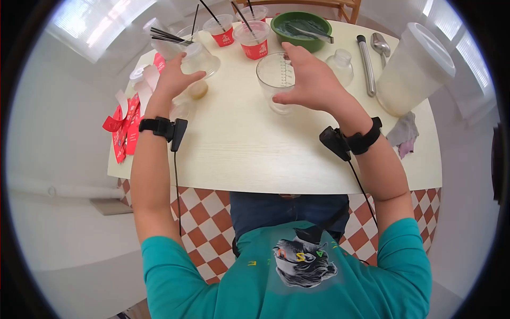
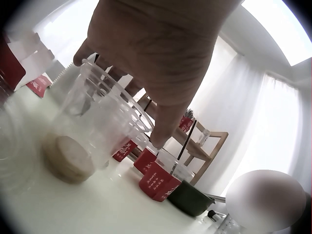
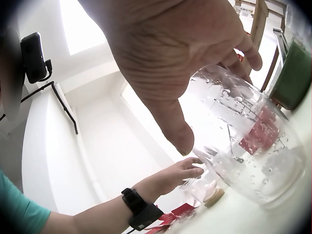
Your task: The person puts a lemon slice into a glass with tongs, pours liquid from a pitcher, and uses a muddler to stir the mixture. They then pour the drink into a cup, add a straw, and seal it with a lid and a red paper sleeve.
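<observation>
My left hand (image 1: 172, 80) reaches toward clear plastic cups (image 1: 197, 56) at the back left, thumb and fingers spread about the rim. In the left wrist view, its thumb hangs just beside that rim. A small round beige thing (image 2: 68, 158) rests on the table under the cups. My right hand (image 1: 313, 80) spans a clear measuring cup (image 1: 269, 80) with dark scale marks, the thumb on the near side and fingers at the far rim. Water drops cling inside this upright cup, seen in the right wrist view, where my thumb tip is right at the rim.
Behind stand red-and-clear cups (image 1: 255, 38) with black straws and a green bowl (image 1: 302, 18) holding tongs (image 1: 313, 35). At right are a clear bottle (image 1: 341, 64), a metal rod (image 1: 366, 66), a scoop (image 1: 380, 44), a translucent pitcher (image 1: 414, 69) and a cloth (image 1: 405, 132). Red packaging (image 1: 126, 125) lies left.
</observation>
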{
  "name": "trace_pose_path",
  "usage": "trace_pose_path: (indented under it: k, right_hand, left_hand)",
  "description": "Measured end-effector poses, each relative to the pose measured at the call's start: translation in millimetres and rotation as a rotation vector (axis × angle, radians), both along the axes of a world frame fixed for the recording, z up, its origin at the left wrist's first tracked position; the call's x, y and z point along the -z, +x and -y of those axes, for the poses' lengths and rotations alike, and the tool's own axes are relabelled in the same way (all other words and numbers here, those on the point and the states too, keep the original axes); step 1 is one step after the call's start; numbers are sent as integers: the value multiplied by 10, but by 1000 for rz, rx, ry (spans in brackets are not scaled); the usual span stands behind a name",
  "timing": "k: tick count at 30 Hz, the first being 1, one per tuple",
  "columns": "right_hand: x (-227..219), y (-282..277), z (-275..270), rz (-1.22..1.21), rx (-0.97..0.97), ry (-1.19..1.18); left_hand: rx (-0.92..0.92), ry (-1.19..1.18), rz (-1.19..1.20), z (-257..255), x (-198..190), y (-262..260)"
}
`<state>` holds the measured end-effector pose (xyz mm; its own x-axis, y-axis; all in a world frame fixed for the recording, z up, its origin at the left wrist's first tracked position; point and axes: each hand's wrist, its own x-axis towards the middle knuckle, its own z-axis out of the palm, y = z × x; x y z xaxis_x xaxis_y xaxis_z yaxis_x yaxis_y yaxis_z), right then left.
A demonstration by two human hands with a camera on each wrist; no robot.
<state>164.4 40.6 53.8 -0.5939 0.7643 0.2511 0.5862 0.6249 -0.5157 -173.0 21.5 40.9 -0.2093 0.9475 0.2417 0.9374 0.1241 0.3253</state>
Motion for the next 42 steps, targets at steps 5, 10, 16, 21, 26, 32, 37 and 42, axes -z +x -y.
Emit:
trace_pose_path:
  k: [5, 10, 16, 21, 26, 32, 37, 42]
  right_hand:
    - [-6, 14, -11, 41, -1, 22]
    - [-13, 21, -3, 35, -10, 25]
    - [90, -1, -32, -48, -5, 124]
    - [110, -9, -44, -50, -7, 145]
    - [91, -3, -34, -37, -2, 141]
    - [61, 1, -17, -23, -3, 119]
    - [34, -3, -2, 21, 9, 84]
    - [31, -2, -5, 42, 5, 57]
  left_hand:
    - [-22, -106, -38, 2, -94, -334]
    - [-58, -89, -141, -148, -177, -416]
    - [-30, -125, -87, -602, -225, -88]
    - [-9, -112, -158, -874, -143, -147]
    - [40, -76, -197, -936, -147, -255]
    - [-35, 7, -264, -765, -529, -216]
    - [91, 219, -186, -490, -872, -148]
    - [233, 228, 359, 34, -980, 250]
